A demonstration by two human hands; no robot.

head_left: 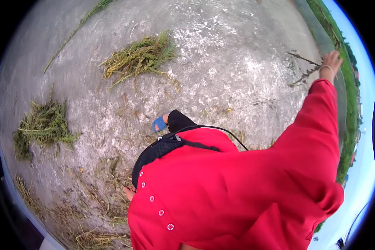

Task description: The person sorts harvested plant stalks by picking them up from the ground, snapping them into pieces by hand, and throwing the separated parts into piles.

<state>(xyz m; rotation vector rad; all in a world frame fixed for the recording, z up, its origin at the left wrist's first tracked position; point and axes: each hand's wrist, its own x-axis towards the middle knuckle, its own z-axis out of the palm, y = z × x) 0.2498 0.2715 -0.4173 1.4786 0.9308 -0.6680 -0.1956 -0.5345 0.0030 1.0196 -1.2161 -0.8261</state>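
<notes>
My right hand (332,64) stretches far out at the upper right, a thin band around its wrist. Its fingers seem closed on a dark, dry branched stalk (306,76), whose forks spread over the concrete side of the hand. Only a small part of my left hand (129,193) shows, low beside the red shirt and above scattered plant litter (104,200). Most of its fingers are hidden behind my body. A heap of cut green-yellow stalks (139,58) lies on the ground ahead, and a second green heap (46,123) is at the left.
Grey concrete (221,62) with pale worn patches spreads around me. One long green stalk (73,33) lies at the upper left. A grass strip (352,108) borders the right side. My foot wears a blue sandal (158,124); a black waist bag (154,152) and cable (223,129) cross my front.
</notes>
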